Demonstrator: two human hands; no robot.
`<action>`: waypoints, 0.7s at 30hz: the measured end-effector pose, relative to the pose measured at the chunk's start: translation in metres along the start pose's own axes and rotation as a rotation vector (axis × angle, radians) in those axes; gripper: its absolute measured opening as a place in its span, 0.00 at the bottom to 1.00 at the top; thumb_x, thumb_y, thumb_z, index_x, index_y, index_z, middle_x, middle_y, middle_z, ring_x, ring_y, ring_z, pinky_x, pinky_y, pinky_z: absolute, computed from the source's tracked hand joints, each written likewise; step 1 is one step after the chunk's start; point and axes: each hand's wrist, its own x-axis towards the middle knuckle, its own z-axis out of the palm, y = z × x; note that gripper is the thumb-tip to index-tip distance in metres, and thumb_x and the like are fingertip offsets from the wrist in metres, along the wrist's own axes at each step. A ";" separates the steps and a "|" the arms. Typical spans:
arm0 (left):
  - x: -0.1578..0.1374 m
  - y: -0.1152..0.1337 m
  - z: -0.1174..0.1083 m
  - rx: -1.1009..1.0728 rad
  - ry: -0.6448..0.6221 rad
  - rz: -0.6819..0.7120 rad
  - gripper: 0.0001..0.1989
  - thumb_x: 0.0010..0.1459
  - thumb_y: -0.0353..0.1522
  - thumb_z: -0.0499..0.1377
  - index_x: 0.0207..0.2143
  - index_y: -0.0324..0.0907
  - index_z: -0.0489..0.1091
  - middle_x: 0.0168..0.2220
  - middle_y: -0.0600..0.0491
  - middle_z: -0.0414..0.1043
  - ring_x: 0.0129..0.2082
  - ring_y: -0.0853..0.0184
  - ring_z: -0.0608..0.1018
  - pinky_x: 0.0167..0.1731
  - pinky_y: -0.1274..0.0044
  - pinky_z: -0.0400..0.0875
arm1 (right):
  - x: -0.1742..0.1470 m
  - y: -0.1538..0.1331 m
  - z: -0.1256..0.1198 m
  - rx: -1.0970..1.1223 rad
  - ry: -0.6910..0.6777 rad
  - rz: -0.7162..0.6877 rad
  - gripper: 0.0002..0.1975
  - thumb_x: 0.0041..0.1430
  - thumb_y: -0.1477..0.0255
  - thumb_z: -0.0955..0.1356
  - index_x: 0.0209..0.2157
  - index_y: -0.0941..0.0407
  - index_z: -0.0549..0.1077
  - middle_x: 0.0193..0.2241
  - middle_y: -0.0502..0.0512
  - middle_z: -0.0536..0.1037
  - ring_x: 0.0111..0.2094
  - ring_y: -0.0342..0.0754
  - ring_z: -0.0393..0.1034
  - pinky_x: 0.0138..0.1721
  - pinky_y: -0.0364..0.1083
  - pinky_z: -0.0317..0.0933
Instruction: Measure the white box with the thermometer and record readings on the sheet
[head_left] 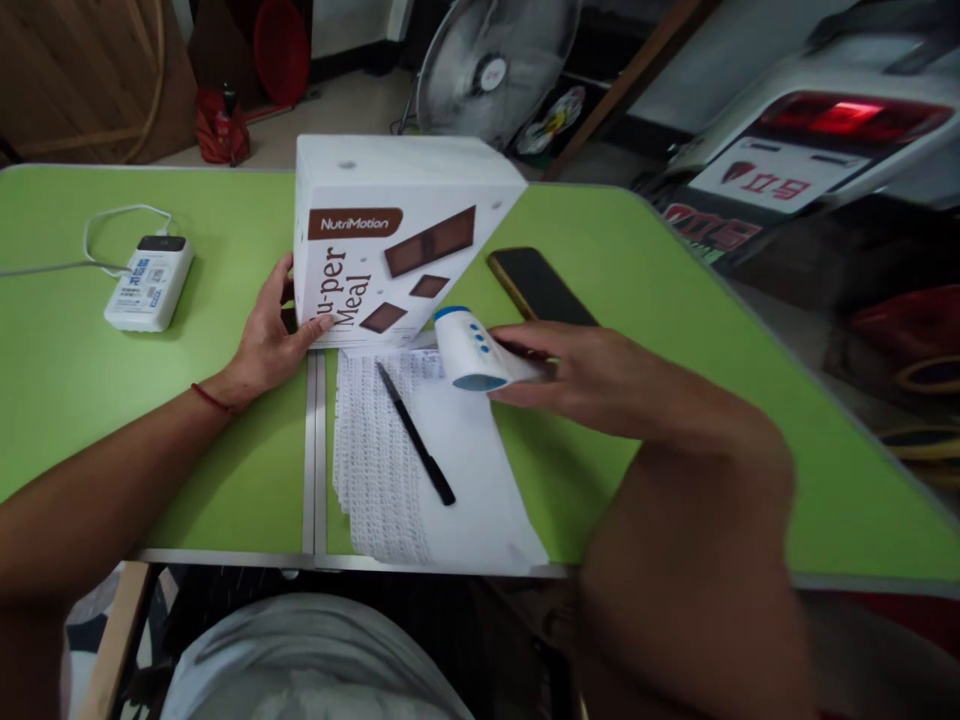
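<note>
My left hand (274, 335) grips the lower left edge of a white cardboard box (360, 265), thumb on the printed front and the other fingers around its side. The box stands tilted on the green table, with brown bars and "NutriMotion" printed on it. In my right hand (559, 370) is a white and blue infrared thermometer (469, 350), held by its handle just in front of the box's lower right part. Below both hands lie handwritten paper sheets (480, 480) with a black pen (416, 435) on top. Part of the thermometer's handle is hidden by my fingers.
A dark phone (540, 285) lies behind my right hand. At the left of the green table (247, 480) is a white power bank (152, 283) with cables. Beyond the table stand a large fan (491, 75) and a scooter (825, 130) with a red tail light.
</note>
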 end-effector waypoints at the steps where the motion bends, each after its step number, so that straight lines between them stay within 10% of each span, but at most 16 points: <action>1: 0.000 0.000 0.000 -0.021 0.027 -0.015 0.33 0.61 0.47 0.54 0.61 0.42 0.46 0.59 0.40 0.56 0.58 0.56 0.65 0.50 0.67 0.72 | 0.002 0.005 0.002 -0.113 0.004 0.040 0.21 0.43 0.71 0.73 0.43 0.53 0.76 0.40 0.59 0.79 0.38 0.60 0.73 0.32 0.54 0.64; 9: 0.000 -0.005 0.004 -0.088 0.050 -0.077 0.33 0.59 0.47 0.58 0.60 0.45 0.48 0.58 0.41 0.58 0.56 0.55 0.66 0.45 0.67 0.74 | 0.013 0.022 0.022 -0.311 0.028 0.133 0.16 0.45 0.76 0.70 0.39 0.53 0.76 0.34 0.60 0.77 0.34 0.57 0.70 0.27 0.50 0.58; 15: 0.000 0.021 -0.004 0.261 0.284 0.028 0.37 0.53 0.53 0.60 0.57 0.46 0.49 0.56 0.45 0.54 0.56 0.53 0.62 0.51 0.59 0.66 | -0.003 -0.019 0.016 -0.216 0.280 -0.102 0.20 0.44 0.80 0.68 0.43 0.57 0.72 0.45 0.65 0.73 0.45 0.60 0.68 0.41 0.56 0.62; 17: 0.000 0.036 -0.005 0.361 0.381 0.100 0.30 0.55 0.53 0.57 0.52 0.47 0.53 0.49 0.47 0.57 0.50 0.56 0.65 0.48 0.60 0.67 | -0.005 -0.041 0.022 -0.089 0.210 -0.186 0.05 0.51 0.73 0.68 0.33 0.55 0.71 0.33 0.57 0.75 0.30 0.50 0.70 0.32 0.51 0.63; 21: -0.007 0.057 0.000 0.375 0.265 0.159 0.19 0.61 0.49 0.53 0.46 0.46 0.57 0.40 0.49 0.63 0.39 0.62 0.70 0.38 0.67 0.69 | 0.000 -0.070 0.042 -0.119 -0.071 -0.187 0.08 0.51 0.66 0.70 0.27 0.55 0.68 0.19 0.50 0.70 0.19 0.44 0.60 0.21 0.45 0.51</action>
